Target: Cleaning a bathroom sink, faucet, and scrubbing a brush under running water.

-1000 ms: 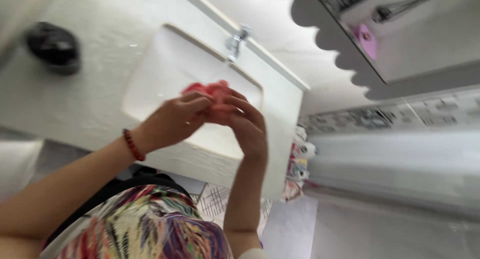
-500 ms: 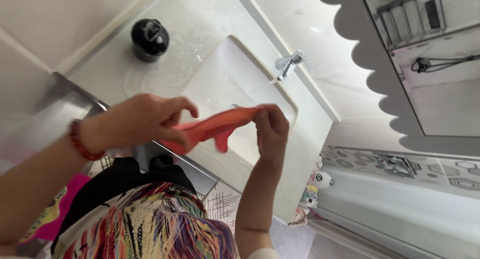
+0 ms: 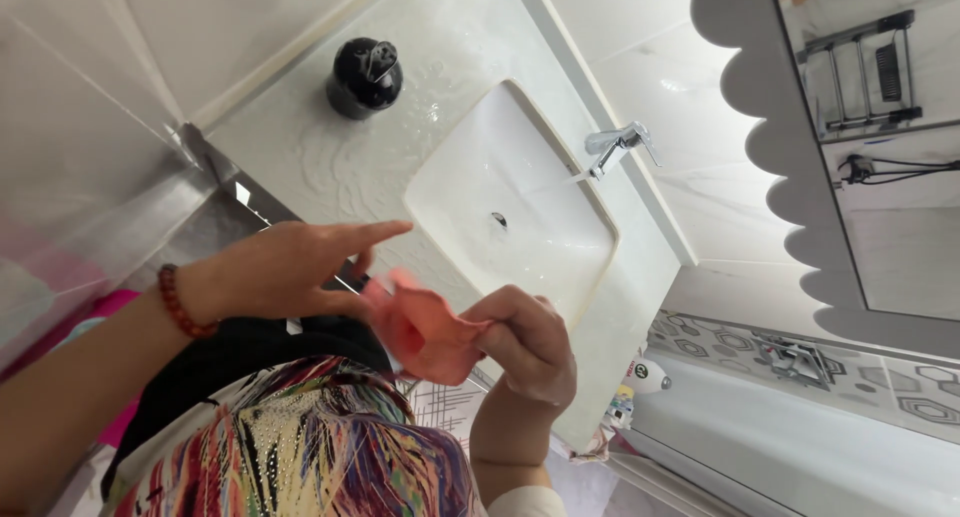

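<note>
- Head view: a small coral-pink cloth (image 3: 425, 327) is held in the air between both hands, in front of the person's patterned top (image 3: 300, 447) and just short of the counter (image 3: 330, 157) edge, apart from the white sink (image 3: 520, 212).
- Right hand (image 3: 525, 342): fingers curled shut, pinching one edge of the cloth; forearm rising from below.
- Left hand (image 3: 290, 272): thumb side meeting the cloth's opposite edge, index finger stretched straight toward the sink; the grip appears light, likely to keep the cloth spread. A red bead bracelet (image 3: 180, 302) circles the wrist.
- Chrome tap (image 3: 620, 142) behind the sink; black dispenser (image 3: 365, 77) on the counter, well apart.
</note>
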